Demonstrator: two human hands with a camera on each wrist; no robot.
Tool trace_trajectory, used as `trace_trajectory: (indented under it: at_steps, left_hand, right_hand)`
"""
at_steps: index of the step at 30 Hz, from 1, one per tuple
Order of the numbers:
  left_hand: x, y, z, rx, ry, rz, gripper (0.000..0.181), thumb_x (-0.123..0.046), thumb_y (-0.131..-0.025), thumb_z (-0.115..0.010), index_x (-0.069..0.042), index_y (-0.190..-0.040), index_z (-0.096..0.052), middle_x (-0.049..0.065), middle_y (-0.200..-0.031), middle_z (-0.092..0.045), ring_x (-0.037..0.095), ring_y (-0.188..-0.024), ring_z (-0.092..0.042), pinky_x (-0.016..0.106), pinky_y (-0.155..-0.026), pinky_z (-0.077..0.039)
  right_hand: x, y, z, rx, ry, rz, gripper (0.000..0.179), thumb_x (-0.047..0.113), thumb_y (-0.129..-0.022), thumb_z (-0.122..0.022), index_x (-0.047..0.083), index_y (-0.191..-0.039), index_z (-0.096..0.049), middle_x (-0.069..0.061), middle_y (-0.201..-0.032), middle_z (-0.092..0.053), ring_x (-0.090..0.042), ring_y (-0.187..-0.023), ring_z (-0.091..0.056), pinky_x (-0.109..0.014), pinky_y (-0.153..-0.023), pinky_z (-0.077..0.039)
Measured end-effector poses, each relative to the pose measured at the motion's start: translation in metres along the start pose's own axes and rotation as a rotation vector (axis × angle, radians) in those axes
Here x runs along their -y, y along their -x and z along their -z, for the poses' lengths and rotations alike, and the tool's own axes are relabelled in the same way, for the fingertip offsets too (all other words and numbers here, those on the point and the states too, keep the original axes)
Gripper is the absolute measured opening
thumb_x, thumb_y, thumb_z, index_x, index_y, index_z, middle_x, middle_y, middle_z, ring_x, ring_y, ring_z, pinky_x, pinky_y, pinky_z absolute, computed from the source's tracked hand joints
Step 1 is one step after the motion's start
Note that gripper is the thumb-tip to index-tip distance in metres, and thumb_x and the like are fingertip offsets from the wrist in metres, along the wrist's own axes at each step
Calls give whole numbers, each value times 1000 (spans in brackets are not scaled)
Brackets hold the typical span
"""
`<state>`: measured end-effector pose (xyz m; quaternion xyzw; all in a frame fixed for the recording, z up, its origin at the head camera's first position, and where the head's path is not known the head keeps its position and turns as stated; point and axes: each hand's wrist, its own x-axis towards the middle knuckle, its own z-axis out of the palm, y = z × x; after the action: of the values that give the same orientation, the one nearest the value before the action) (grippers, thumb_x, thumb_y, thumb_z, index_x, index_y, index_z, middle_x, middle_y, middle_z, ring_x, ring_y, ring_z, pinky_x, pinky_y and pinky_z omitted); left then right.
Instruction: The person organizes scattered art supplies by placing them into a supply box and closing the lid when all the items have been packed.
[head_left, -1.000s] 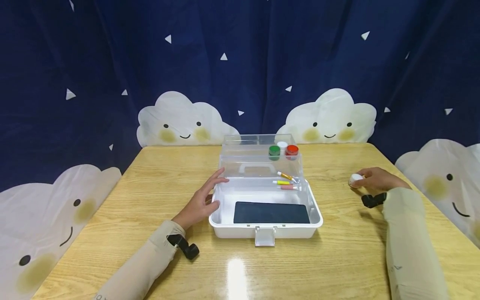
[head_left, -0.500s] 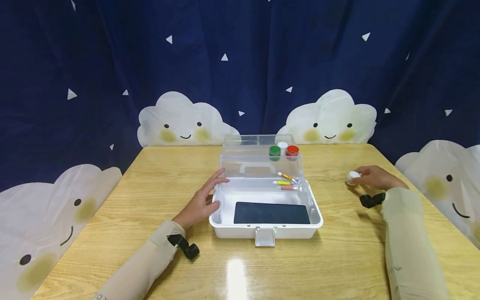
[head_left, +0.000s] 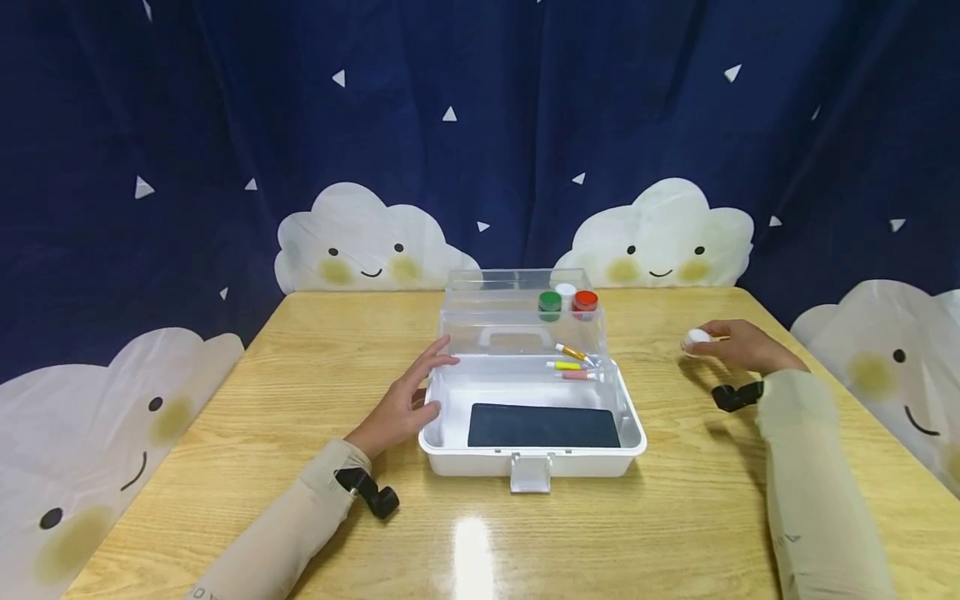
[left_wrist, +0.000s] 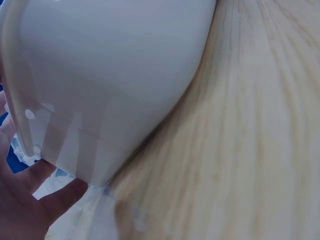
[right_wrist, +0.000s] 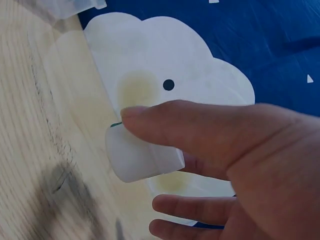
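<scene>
My right hand [head_left: 750, 345] pinches a small jar with a white lid [head_left: 697, 337] between thumb and fingers, over the right part of the table. In the right wrist view the thumb lies along the pale jar [right_wrist: 142, 155], and two other fingers extend below it. My left hand [head_left: 401, 408] rests at the left side of a white plastic box [head_left: 536, 463], fingers spread and thumb at the rim. The left wrist view has two fingertips against the box's corner. The box's clear lid [head_left: 517, 279] is raised at the back.
Inside the box lies a dark flat rectangular thing [head_left: 543, 426]. Small yellow [head_left: 564, 366], orange and pink tubes lie at its back right. A green jar [head_left: 550, 306], a red jar [head_left: 585, 305] and a white-lidded one stand at the lid. A cloud-patterned curtain [head_left: 510, 125] surrounds the table.
My right hand has moved the small jar a little left and away from me, with its shadow now apart below. The left hand and the box stay in place.
</scene>
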<state>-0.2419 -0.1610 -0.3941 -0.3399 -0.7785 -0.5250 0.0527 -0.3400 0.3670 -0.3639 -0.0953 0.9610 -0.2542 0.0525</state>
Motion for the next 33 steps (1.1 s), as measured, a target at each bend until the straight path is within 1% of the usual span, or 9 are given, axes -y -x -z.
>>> trace_trajectory:
  at_steps: [3,7,10,15,17,21,24,28,33]
  left_hand:
    - [0,-1,0,4,2,1,59,14,-81,-51,-1,-138,-44,14,-160,-13,37,-140,-29,54,-98,-43]
    - [0,-1,0,3,8,9,59,14,-81,-51,-1,-138,-44,12,-160,-14,34,-140,-29,54,-98,-42]
    - [5,-1,0,6,6,7,60,13,-81,-51,-3,-139,-43,10,-161,-13,31,-141,-29,53,-98,-42]
    - [6,-1,0,7,5,0,60,13,-81,-50,-3,-139,-43,11,-161,-13,33,-141,-28,54,-98,-42]
    - [1,-1,0,8,8,2,59,13,-81,-50,-2,-138,-43,13,-160,-13,35,-141,-27,56,-98,-41]
    - [0,0,1,9,-1,6,59,13,-81,-50,-1,-138,-43,13,-160,-13,35,-141,-26,56,-99,-41]
    - [0,-1,1,7,-2,-1,59,13,-81,-51,-1,-138,-43,13,-160,-13,36,-141,-25,57,-98,-41]
    - [0,-1,1,4,0,-8,59,14,-81,-51,-1,-138,-44,14,-160,-14,37,-142,-25,59,-98,-40]
    - [0,0,0,7,4,1,59,14,-81,-51,-1,-138,-43,13,-160,-13,36,-141,-25,58,-99,-40]
  right_hand:
    - [4,1,1,-13,-6,-7,69,51,-90,-60,-4,-131,-52,-29,-130,-52,-44,-117,-47,-56,-91,-42]
    - [12,3,3,-24,-32,-12,72,52,-90,-59,-4,-134,-47,-29,-134,-48,-44,-120,-45,-57,-93,-40]
    - [16,4,4,-37,-54,-5,70,51,-91,-59,-3,-134,-48,-27,-131,-49,-42,-117,-47,-54,-92,-41]
    - [19,3,5,-59,-98,6,64,49,-91,-59,1,-132,-51,-23,-130,-51,-38,-115,-48,-50,-91,-41]
    - [20,3,6,-68,-110,10,63,49,-91,-59,1,-131,-52,-22,-130,-51,-37,-114,-49,-49,-90,-41]
    - [26,1,8,-96,-124,7,63,51,-90,-60,3,-130,-53,-21,-130,-52,-35,-112,-50,-46,-87,-42]
    - [32,1,10,-118,-158,5,63,51,-89,-61,3,-130,-54,-21,-134,-49,-40,-120,-45,-52,-91,-40]
    - [40,0,12,-155,-189,21,62,48,-89,-64,1,-127,-55,-22,-140,-44,-48,-131,-32,-62,-102,-31]
    - [51,-1,13,-182,-185,23,64,50,-87,-65,0,-125,-56,-24,-144,-40,-49,-134,-28,-63,-105,-27]
